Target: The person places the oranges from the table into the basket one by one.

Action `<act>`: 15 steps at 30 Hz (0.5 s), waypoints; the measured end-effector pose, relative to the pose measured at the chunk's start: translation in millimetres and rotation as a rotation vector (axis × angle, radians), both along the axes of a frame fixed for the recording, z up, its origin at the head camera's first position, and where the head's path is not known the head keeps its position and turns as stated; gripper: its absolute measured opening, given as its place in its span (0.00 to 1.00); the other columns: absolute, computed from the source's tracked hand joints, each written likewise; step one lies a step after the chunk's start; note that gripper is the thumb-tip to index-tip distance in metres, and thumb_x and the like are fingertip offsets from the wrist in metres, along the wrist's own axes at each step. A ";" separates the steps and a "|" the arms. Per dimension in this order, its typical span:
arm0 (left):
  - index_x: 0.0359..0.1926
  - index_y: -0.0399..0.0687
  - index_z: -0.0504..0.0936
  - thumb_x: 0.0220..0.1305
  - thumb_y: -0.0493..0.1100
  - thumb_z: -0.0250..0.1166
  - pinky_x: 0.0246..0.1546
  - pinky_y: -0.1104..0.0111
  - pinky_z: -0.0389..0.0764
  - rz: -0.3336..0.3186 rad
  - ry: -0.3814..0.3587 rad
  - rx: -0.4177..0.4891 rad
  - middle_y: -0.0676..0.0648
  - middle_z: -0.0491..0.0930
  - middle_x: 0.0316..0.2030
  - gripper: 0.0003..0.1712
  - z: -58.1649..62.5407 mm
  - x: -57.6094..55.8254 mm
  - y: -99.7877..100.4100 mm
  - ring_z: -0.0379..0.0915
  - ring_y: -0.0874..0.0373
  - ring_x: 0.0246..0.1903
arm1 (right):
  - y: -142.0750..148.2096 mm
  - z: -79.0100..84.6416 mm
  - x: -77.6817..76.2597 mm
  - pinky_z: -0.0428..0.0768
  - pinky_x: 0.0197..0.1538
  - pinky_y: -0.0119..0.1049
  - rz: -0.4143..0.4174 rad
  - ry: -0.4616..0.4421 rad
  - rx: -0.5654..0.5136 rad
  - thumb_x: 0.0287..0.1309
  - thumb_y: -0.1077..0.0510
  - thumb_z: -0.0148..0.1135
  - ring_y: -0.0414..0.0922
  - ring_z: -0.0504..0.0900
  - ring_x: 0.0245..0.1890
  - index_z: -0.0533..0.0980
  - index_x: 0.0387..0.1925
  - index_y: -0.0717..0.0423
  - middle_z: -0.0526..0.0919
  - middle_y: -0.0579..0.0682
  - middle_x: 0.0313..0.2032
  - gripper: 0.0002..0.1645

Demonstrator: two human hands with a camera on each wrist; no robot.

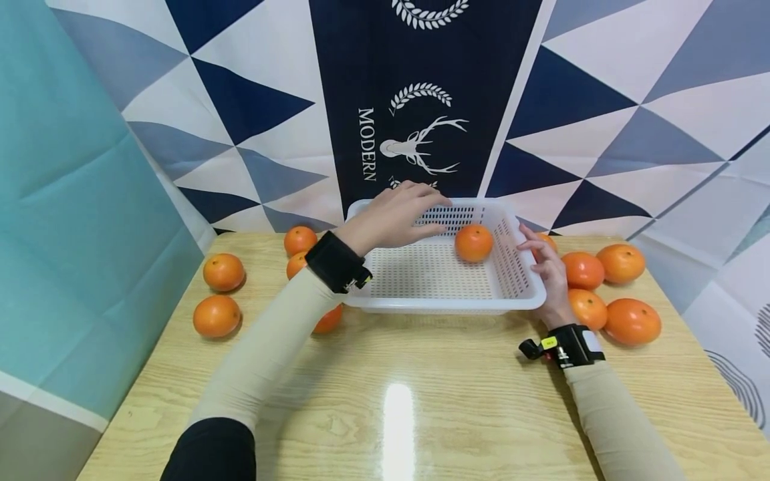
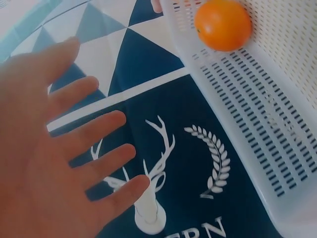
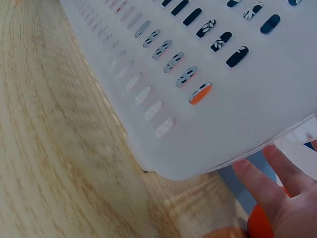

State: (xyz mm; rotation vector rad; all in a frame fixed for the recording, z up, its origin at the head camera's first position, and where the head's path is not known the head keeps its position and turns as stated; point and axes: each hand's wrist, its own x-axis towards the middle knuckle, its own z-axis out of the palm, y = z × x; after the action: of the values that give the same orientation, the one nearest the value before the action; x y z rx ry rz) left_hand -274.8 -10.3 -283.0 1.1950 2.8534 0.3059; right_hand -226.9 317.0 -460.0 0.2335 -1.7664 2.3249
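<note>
A white perforated plastic basket (image 1: pixel 433 304) stands on the table toward the back wall. Inside it, near the right end, lies one orange (image 1: pixel 473 243), also seen in the left wrist view. My left hand (image 1: pixel 400 215) is over the left part of the basket, fingers extended and spread, holding nothing; the left wrist view shows its open palm (image 2: pixel 44 153). At the basket's right rim is my right hand (image 1: pixel 550 284), fingertips touching the edge. In the right wrist view two fairly straight fingers (image 3: pixel 262 186) reach the rim from outside; the rest of that hand is mostly out of frame.
Several oranges (image 1: pixel 583 270) lie right of the basket, close beside my right hand. More sit to the left, two of them near the table's left side (image 1: pixel 216 316), others partly hidden by my left arm. A patterned cloth (image 1: pixel 421 60) hangs behind the wooden table (image 1: pixel 469 394).
</note>
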 end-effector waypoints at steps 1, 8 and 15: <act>0.83 0.60 0.74 0.86 0.61 0.60 0.87 0.44 0.67 0.014 0.005 -0.002 0.46 0.69 0.86 0.32 -0.5 1.8 -3.8 0.63 0.44 0.85 | -0.4 -0.3 0.1 0.71 0.73 0.30 0.003 -0.003 -0.001 0.60 0.70 0.30 0.52 0.56 0.90 0.85 0.46 0.40 0.63 0.48 0.88 0.38; 0.83 0.61 0.74 0.86 0.62 0.59 0.86 0.40 0.68 0.102 0.025 0.057 0.45 0.69 0.86 0.32 -10.3 14.0 -34.8 0.62 0.43 0.86 | -1.2 -0.3 0.8 0.70 0.73 0.30 0.001 0.009 -0.010 0.60 0.70 0.30 0.52 0.55 0.90 0.85 0.46 0.42 0.63 0.49 0.88 0.37; 0.83 0.60 0.73 0.86 0.62 0.60 0.84 0.40 0.70 0.174 0.027 0.123 0.43 0.66 0.87 0.33 -26.1 21.0 -66.7 0.63 0.40 0.85 | -2.2 -0.1 0.9 0.71 0.72 0.31 0.005 0.004 -0.012 0.60 0.69 0.30 0.53 0.56 0.90 0.85 0.46 0.41 0.66 0.45 0.86 0.37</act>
State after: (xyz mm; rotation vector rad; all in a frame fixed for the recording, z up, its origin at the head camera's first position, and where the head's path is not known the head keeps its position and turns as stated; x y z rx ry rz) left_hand -253.9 -77.0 -309.1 0.9749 3.0071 0.4808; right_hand -226.0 314.8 -460.1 0.2402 -1.7522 2.3359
